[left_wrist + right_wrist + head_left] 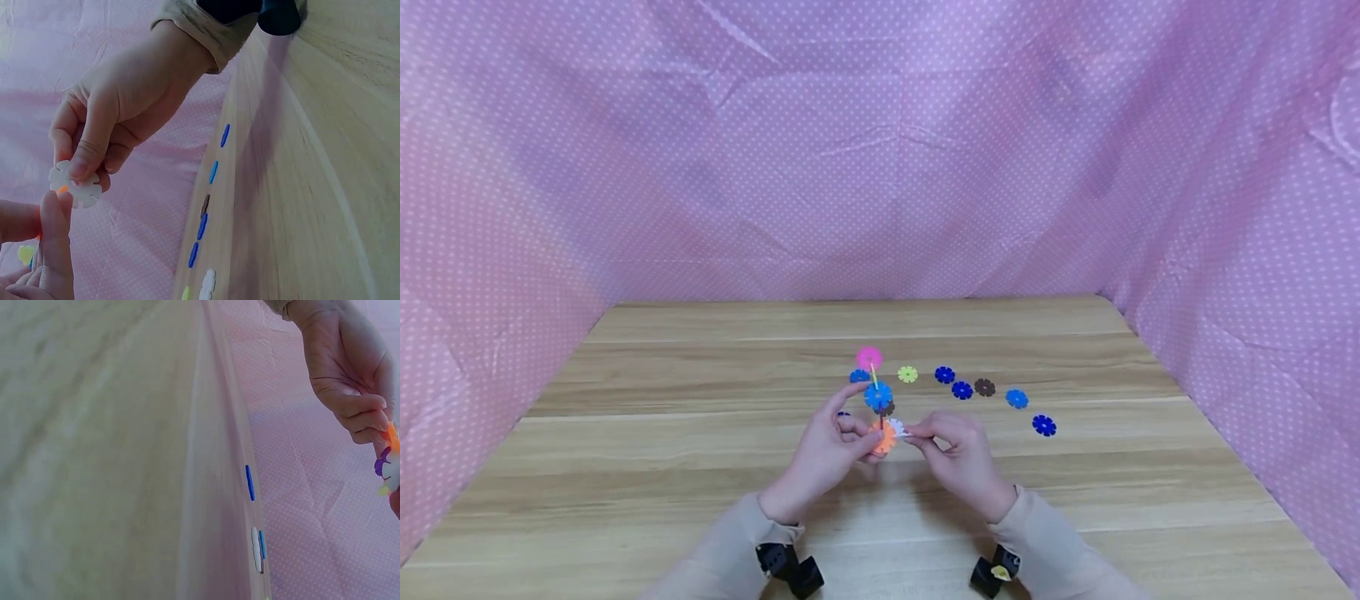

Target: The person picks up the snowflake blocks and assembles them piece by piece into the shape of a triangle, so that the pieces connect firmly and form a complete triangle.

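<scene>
My left hand (829,446) pinches an orange notched disc (883,437) between thumb and fingers. A joined string of discs rises from it: a dark one seen edge-on, a blue disc (877,396), a yellow one edge-on and a pink disc (869,358) at the top. My right hand (958,458) pinches a white notched disc (84,190) between thumb and forefinger, its edge against the orange disc. Whether the two are slotted together is hard to tell. In the right wrist view, a purple disc (379,465) shows beside the white one.
Loose discs lie on the wooden table (700,467): yellow-green (907,374), several dark blue (1044,426), brown (985,387), light blue (1017,399) and white (207,284). Some lie partly hidden behind the left hand. Pink dotted cloth (880,167) surrounds the table.
</scene>
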